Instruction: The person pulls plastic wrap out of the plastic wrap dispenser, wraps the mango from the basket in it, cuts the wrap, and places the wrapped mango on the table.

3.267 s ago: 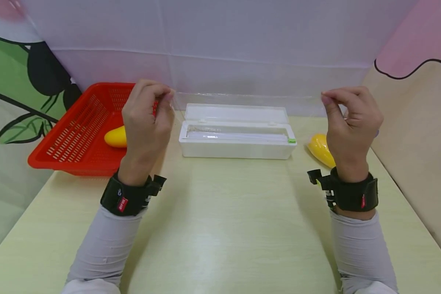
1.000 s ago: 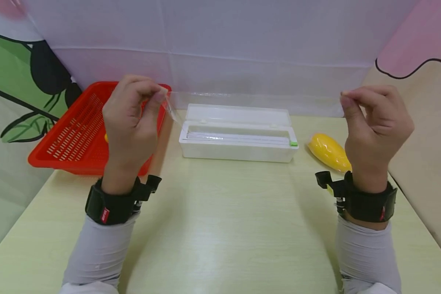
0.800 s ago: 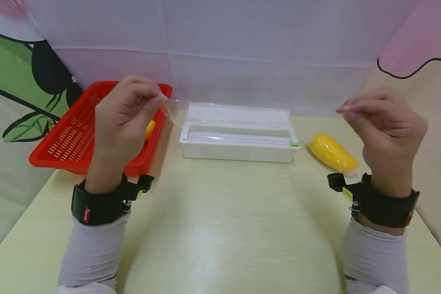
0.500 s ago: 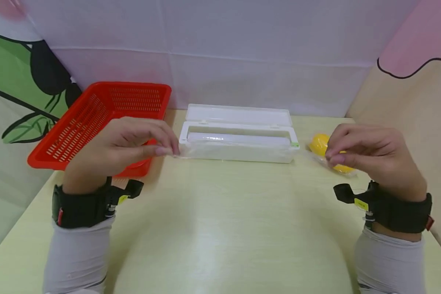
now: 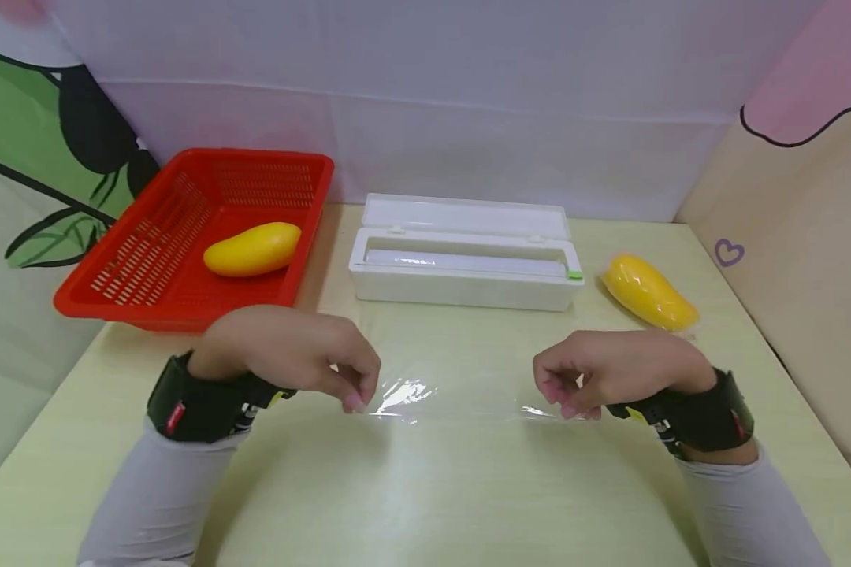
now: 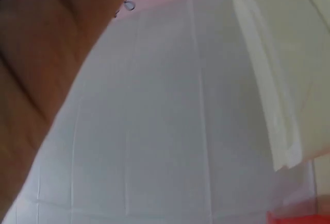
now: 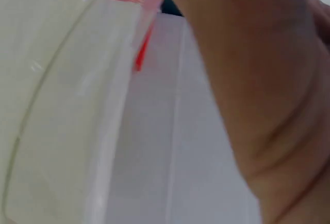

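A sheet of clear plastic wrap point(image 5: 407, 391) is spread low over the table between both hands, its glossy front edge catching light. Its far edge is hard to make out. My left hand point(image 5: 305, 350) pinches the left corner between thumb and fingers. At the opposite corner my right hand point(image 5: 617, 366) does the same. Behind the sheet stands a white cling film dispenser point(image 5: 468, 287) with its lid up and a roll inside. Both wrist views show mainly the blurred left hand point(image 6: 51, 54) and right hand point(image 7: 258, 80); their fingertips are hidden there.
At the left back is a red plastic basket point(image 5: 78, 309) holding a yellow mango point(image 5: 251, 250). A second mango point(image 5: 648, 293), wrapped in film, lies right of the dispenser. A fabric backdrop point(image 5: 503, 169) rises behind the table point(image 5: 425, 488).
Both hands first spread apart, raised with the wrap stretched between them. They have since come down and toward the body, drawing closer together, and the sheet now lies low before the dispenser.
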A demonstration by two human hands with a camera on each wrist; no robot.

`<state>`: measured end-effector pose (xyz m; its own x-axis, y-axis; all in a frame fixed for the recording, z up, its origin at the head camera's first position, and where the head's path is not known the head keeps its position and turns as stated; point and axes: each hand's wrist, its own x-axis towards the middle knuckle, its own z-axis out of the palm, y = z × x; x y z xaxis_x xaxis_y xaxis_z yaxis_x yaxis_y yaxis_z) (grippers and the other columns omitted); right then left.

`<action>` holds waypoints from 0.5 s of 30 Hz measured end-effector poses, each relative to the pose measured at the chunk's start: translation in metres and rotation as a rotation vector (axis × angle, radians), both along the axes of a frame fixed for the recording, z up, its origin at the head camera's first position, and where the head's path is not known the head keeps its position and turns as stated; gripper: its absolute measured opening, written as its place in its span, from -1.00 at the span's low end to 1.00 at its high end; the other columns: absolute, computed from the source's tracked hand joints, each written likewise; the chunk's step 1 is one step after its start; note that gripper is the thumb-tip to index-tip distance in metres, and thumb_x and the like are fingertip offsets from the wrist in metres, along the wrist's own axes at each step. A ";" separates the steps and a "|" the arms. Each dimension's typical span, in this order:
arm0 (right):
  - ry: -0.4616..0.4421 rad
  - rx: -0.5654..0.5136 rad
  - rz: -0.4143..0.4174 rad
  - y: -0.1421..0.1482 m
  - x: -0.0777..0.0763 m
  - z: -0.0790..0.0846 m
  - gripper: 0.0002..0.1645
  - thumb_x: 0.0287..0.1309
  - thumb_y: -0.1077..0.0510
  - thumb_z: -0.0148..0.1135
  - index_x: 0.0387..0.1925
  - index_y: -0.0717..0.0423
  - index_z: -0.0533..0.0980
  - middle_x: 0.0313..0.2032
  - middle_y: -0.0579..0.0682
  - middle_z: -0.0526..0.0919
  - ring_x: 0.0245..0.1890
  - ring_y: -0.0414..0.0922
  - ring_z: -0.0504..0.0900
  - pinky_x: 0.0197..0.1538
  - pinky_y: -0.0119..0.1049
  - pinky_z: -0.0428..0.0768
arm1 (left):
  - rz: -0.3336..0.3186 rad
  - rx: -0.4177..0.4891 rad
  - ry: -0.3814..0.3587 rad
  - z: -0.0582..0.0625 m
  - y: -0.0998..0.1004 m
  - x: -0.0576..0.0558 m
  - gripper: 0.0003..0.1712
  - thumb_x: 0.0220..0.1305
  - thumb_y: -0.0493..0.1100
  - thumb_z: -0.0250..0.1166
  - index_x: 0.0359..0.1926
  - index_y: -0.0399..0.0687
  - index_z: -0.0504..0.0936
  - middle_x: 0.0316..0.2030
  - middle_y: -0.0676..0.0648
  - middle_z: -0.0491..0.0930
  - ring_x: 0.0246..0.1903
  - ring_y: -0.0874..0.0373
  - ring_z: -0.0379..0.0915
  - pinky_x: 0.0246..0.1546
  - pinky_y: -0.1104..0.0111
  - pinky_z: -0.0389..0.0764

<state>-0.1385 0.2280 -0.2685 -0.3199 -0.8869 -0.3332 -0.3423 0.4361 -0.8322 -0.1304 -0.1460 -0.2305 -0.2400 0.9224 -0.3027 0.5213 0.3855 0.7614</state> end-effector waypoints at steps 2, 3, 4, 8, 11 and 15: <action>-0.064 0.103 -0.020 -0.011 -0.001 -0.014 -0.77 0.15 0.43 0.26 -0.40 0.05 0.46 -0.55 -0.14 0.45 -0.62 -0.22 0.45 -0.49 -0.35 0.54 | -0.027 -0.117 -0.019 -0.011 0.012 -0.002 -0.95 0.34 -0.22 0.31 -0.29 -0.08 0.67 -0.46 0.17 0.58 -0.40 0.32 0.47 -0.21 0.42 0.61; -0.082 0.143 -0.029 -0.016 -0.001 -0.021 -0.76 0.11 0.45 0.26 -0.41 0.08 0.45 -0.56 -0.13 0.44 -0.62 -0.21 0.45 -0.49 -0.36 0.53 | -0.034 -0.168 -0.034 -0.017 0.018 -0.004 -0.94 0.34 -0.24 0.30 -0.29 -0.10 0.69 -0.49 0.16 0.58 -0.43 0.31 0.46 -0.23 0.43 0.60; -0.091 0.180 -0.041 -0.021 -0.001 -0.028 -0.76 0.07 0.46 0.26 -0.42 0.09 0.45 -0.57 -0.12 0.43 -0.63 -0.21 0.45 -0.49 -0.37 0.51 | -0.032 -0.214 -0.051 -0.022 0.023 -0.005 -0.93 0.34 -0.26 0.30 -0.29 -0.13 0.70 -0.51 0.14 0.58 -0.46 0.28 0.47 -0.26 0.44 0.59; -0.080 0.288 -0.079 -0.033 0.000 -0.044 -0.72 -0.04 0.51 0.26 -0.43 0.09 0.47 -0.58 -0.10 0.44 -0.63 -0.18 0.45 -0.51 -0.37 0.47 | -0.005 -0.339 -0.083 -0.041 0.034 -0.009 -0.86 0.29 -0.36 0.27 -0.23 -0.19 0.76 -0.60 0.08 0.61 -0.52 0.18 0.54 -0.33 0.46 0.56; -0.057 0.324 -0.082 -0.038 0.002 -0.049 -0.71 -0.09 0.50 0.28 -0.44 0.07 0.49 -0.58 -0.12 0.46 -0.63 -0.18 0.44 -0.52 -0.39 0.45 | 0.027 -0.395 -0.089 -0.051 0.038 -0.011 -0.82 0.24 -0.40 0.28 -0.23 -0.18 0.78 -0.62 0.05 0.63 -0.51 0.10 0.60 -0.32 0.43 0.59; -0.034 0.344 -0.059 -0.042 0.004 -0.052 -0.74 -0.06 0.42 0.38 -0.41 0.07 0.53 -0.57 -0.14 0.54 -0.63 -0.20 0.45 -0.49 -0.39 0.46 | 0.091 -0.450 -0.126 -0.063 0.044 -0.012 -0.81 0.21 -0.43 0.29 -0.25 -0.17 0.78 -0.61 -0.01 0.64 -0.53 0.07 0.62 -0.29 0.33 0.66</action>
<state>-0.1345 0.1862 -0.3207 -0.3507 -0.7012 -0.6208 -0.2834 0.7112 -0.6433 -0.1419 -0.1019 -0.2939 -0.2498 0.6699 -0.6992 0.3841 0.7314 0.5635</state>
